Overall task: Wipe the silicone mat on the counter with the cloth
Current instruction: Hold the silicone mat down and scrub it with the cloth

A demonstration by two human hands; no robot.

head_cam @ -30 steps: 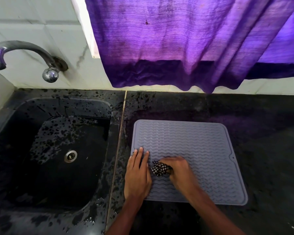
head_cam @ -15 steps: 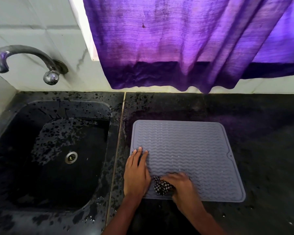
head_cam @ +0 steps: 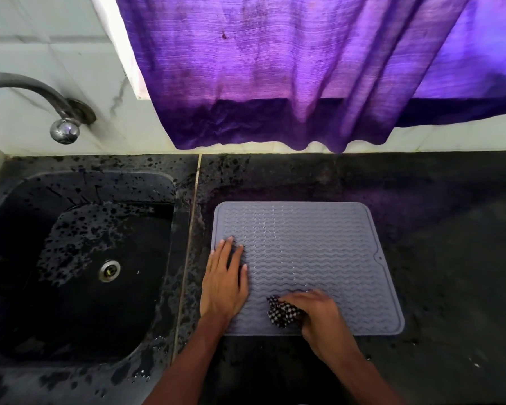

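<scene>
A grey silicone mat [head_cam: 313, 249] with wavy ridges lies flat on the dark counter [head_cam: 438, 229], just right of the sink. My left hand [head_cam: 225, 283] rests flat on the mat's near left part, fingers straight and pointing away from me. My right hand [head_cam: 316, 312] grips a bunched black-and-white checked cloth [head_cam: 282, 314] and holds it down on the mat close to its near edge. Part of the cloth is hidden under my fingers.
A black sink [head_cam: 79, 258] with a metal drain [head_cam: 109, 270] lies to the left, its rim wet and speckled. A metal tap [head_cam: 56, 112] juts from the tiled wall. A purple curtain [head_cam: 304, 68] hangs over the counter's back edge.
My right hand has slid the cloth from the mat's left middle down to its near edge and a little to the right. My left hand has stayed pressed on the mat.
</scene>
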